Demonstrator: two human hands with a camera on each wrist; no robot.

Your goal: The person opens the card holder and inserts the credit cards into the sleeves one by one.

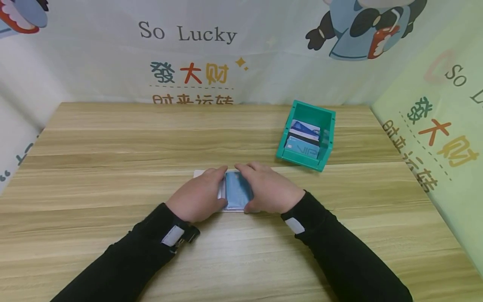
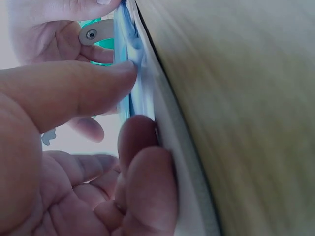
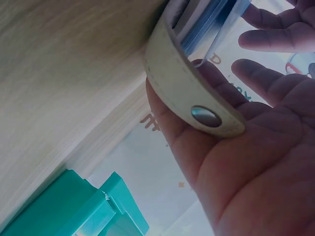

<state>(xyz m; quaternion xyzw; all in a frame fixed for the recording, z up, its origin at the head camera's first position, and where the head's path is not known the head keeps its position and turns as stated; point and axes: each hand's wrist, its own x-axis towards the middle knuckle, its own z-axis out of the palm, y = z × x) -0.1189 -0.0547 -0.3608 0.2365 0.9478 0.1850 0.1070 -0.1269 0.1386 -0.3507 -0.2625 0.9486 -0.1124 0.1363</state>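
Observation:
A card holder point(image 1: 198, 172) with a pale cover lies spread on the table, with clear plastic sleeves in its middle. A blue card point(image 1: 239, 191) shows in the top sleeve. My left hand point(image 1: 200, 194) holds the holder's left side, thumb at the sleeves' edge and fingers bent against the pale cover. From the right, my right hand point(image 1: 273, 188) grips the other side, its thumb at the near edge and index finger at the far edge. In the right wrist view a cream strap point(image 3: 182, 93) with a metal snap point(image 3: 206, 116) sticks out against the right fingers.
Behind and to the right stands a green open box point(image 1: 302, 161) with several cards point(image 1: 302, 144) in it, one marked VIP. The wooden table point(image 1: 113, 147) ends at a printed cloth backdrop point(image 1: 188, 50), which also runs along both sides.

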